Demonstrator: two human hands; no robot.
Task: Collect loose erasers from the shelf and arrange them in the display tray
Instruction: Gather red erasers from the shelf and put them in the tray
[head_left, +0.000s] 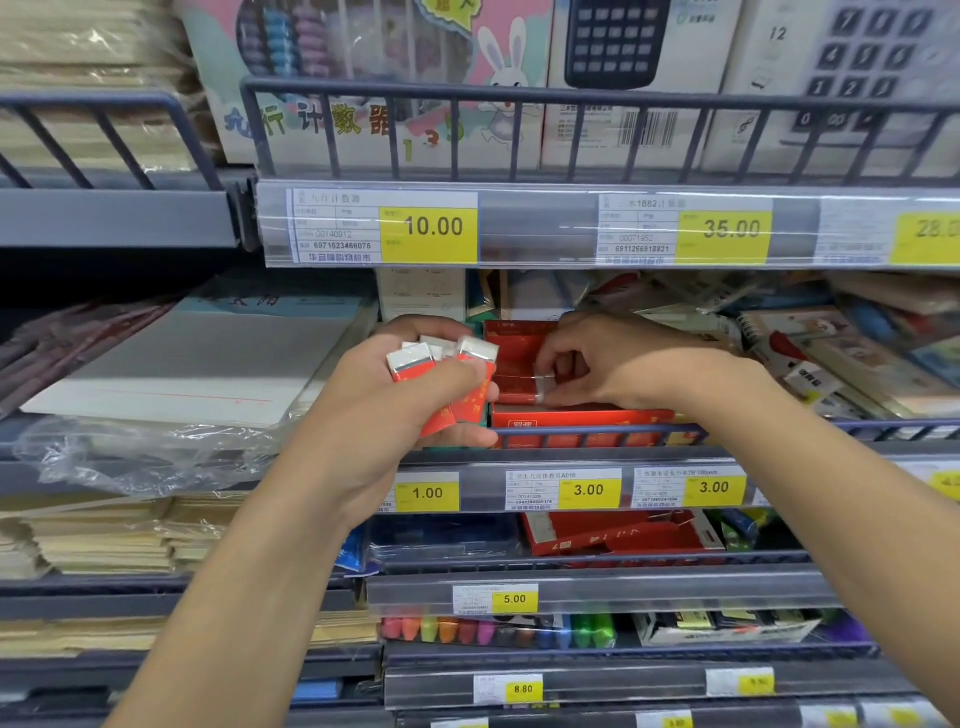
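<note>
Erasers: a bunch clutched in the left hand, just left of the tray.
Tray: red, at the shelf's front rail.
Right hand: fingertips pinching one eraser inside the tray.
Advice: seat it flush against the tray's wall, then feed the next from the left hand.

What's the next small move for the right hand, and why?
Probably set the eraser pinched in the right hand down into the red display tray and let go: it already sits over the tray, while the left hand holds more erasers waiting.
</note>
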